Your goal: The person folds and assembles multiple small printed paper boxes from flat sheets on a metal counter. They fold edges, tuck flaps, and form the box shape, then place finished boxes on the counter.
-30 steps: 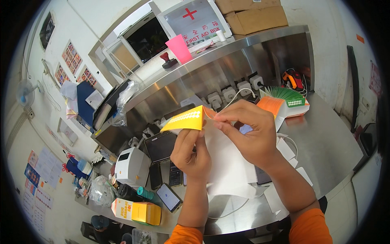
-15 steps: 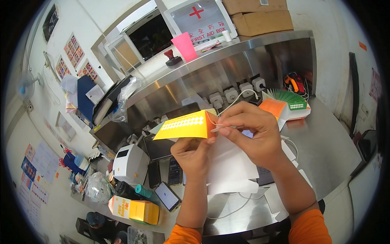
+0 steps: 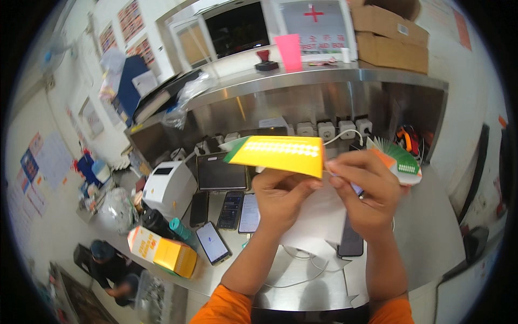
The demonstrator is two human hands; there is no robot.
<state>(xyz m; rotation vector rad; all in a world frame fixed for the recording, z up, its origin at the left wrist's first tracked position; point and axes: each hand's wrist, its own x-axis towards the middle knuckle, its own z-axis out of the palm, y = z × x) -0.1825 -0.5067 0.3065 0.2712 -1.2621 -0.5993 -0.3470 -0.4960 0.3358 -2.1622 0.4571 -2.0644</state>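
In my left hand (image 3: 285, 197), thumb and fingers grip a yellow folded paper carton (image 3: 280, 154) from below. The carton has white diamond shapes along its side and a green edge at its left end. My right hand (image 3: 369, 189) is at the carton's right end, thumb and fingertips pinched together on a thin white string (image 3: 327, 171). Most of the string is hidden by the fingers. Under both hands lie white paper sheets (image 3: 315, 224) on the steel counter.
Phones (image 3: 213, 242) and a tablet (image 3: 222, 173) lie left of my hands, by a white label printer (image 3: 170, 186). A yellow-and-white carton (image 3: 162, 251) stands near the front edge. Fanned green cards (image 3: 396, 159) sit right. Cables cross the counter. Another person (image 3: 108, 270) is at lower left.
The view has turned, so the counter looks more level. The carton now lies more nearly horizontal, its orange end turned out of sight. Both hands keep their hold at its right end.
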